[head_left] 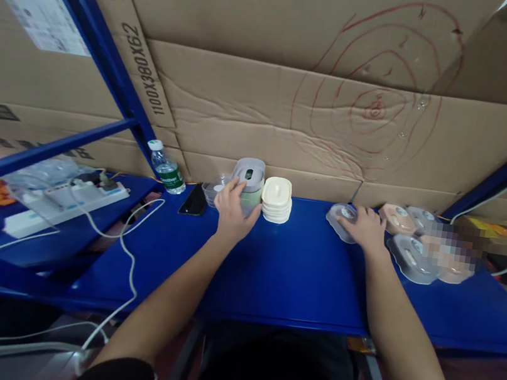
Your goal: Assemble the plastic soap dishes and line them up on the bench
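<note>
Your L hand (234,209) spread at grey/green stack (250,175); R hand (368,230) on clear pack (340,221), grip unclear. Other packs (415,258) grouped; cream stack (275,207) unpacked.

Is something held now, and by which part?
Cannot be told: left hand at the near side of the grey-topped stack, right hand at the right edge of the clear package.

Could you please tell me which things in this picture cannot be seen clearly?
All in the head view:
Part of the grey-and-green stack: behind the left hand; its grip is unclear.
Right part of the clear container: covered by the right hand.
Peach pack at right: partly masked by a pixelated patch.
Small print on the bottle label: too small and blurred.
</note>
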Demonstrator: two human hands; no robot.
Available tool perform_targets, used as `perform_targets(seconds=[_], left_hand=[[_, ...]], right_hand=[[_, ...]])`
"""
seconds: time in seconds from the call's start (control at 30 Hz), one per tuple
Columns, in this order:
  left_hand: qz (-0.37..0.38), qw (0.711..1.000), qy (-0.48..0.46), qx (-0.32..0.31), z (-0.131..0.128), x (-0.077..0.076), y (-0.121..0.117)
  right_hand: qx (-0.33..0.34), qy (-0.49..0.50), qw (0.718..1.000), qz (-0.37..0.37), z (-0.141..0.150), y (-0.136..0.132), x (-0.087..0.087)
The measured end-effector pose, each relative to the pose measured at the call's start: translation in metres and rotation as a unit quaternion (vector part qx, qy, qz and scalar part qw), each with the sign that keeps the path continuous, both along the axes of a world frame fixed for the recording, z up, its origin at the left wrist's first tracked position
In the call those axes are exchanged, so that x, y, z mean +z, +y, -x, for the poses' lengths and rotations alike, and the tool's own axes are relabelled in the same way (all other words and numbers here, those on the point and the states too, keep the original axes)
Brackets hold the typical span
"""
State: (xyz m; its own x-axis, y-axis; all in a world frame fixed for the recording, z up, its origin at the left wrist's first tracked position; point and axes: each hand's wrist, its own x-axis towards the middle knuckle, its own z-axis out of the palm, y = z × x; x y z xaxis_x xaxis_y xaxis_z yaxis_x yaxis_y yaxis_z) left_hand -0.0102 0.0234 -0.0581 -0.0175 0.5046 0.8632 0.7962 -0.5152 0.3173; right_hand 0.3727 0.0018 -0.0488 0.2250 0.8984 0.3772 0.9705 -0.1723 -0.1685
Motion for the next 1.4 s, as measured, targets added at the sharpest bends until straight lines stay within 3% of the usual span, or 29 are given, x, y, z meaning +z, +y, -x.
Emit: perform_targets(seconds=[0.13,0.23,0.33,0.43,0.53,0.67,0.83,1.03,1.2,1.33,1.4], left_hand=[[-0.017,1.000,0.015,-0.014,-0.007,-0.001,-0.004],[-0.020,0.998,0.036,-0.050,-0.011,0.000,-0.009],[0.012,0.988,0.083,-0.133,-0.014,0.002,-0.015],[0.101,0.953,0.152,-0.241,-0.018,0.002,-0.021],[0.203,0.906,0.214,-0.305,-0.024,-0.001,-0.025],[0.295,0.863,0.247,-0.328,-0.029,-0.005,-0.027],[0.350,0.840,0.255,-0.326,-0.027,-0.003,-0.027],[0.327,0.849,0.246,-0.333,-0.024,0.001,-0.027],[0.234,0.890,0.202,-0.335,-0.019,0.004,-0.025],[0.190,0.930,0.149,-0.277,-0.015,0.004,-0.022],[0.185,0.942,0.115,-0.254,-0.013,0.002,-0.021]], right_hand=[[0.016,0.059,0.994,0.086,-0.004,0.001,-0.002],[0.126,0.079,0.982,0.114,-0.002,0.003,-0.003],[0.262,0.097,0.953,0.116,0.011,0.001,-0.004],[0.347,0.115,0.923,0.116,0.033,-0.007,-0.002],[0.427,0.130,0.886,0.122,0.057,-0.017,0.002],[0.512,0.141,0.838,0.126,0.082,-0.027,0.008],[0.528,0.161,0.823,0.133,0.091,-0.031,0.011],[0.536,0.211,0.813,0.085,0.090,-0.032,0.016],[0.525,0.283,0.802,0.027,0.094,-0.040,0.028],[0.534,0.362,0.764,0.018,0.097,-0.044,0.030],[0.513,0.388,0.766,0.013,0.102,-0.046,0.027]])
